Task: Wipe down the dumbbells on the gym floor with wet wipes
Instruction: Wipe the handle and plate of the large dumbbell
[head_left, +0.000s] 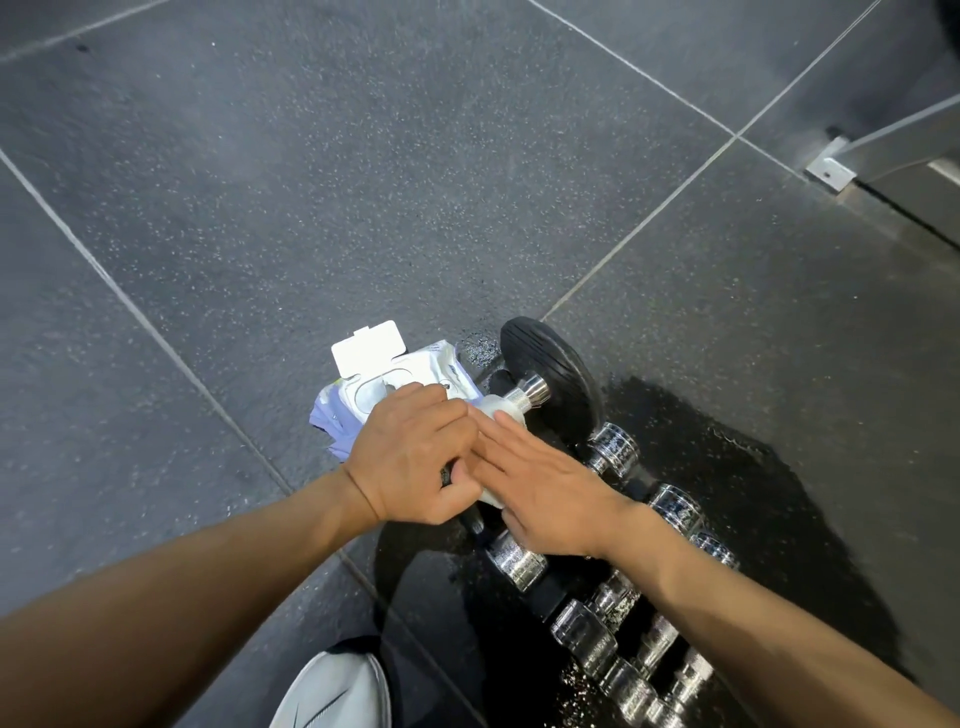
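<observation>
Under the fingers: one dumbbell lying on the floor, black end plate just beyond the fingertips, shiny collar showing between plate and wipe.
Left hand: fingers curled over the near part of the bar, gripping the dumbbell and steadying it; contact underneath hidden by the hand itself.
Right hand: fingers straight and together, not clenched, pressing a white wipe flat against the bar.
Wipe: wrapped round the bar, one edge poking out past the right fingertips, another peeking out between the two hands.
Pack of wipes: on the floor just past the left knuckles and partly hidden by them, just beside the black plate, lid flipped open.
Other dumbbells: lined up on the floor to the right of the right fingers and back along that wrist, shiny metal ends, a dark wet-looking patch of floor around them.
Shoe: white, well behind the left wrist.
Done: by the look of it, mid-wipe on the bar of this one; no telling whether its plates or any of the row are already clean, the damp-looking floor a possible hint of some.
Left: likely the rest of this bar, both end plates, then whichever of the row remain unwiped.
</observation>
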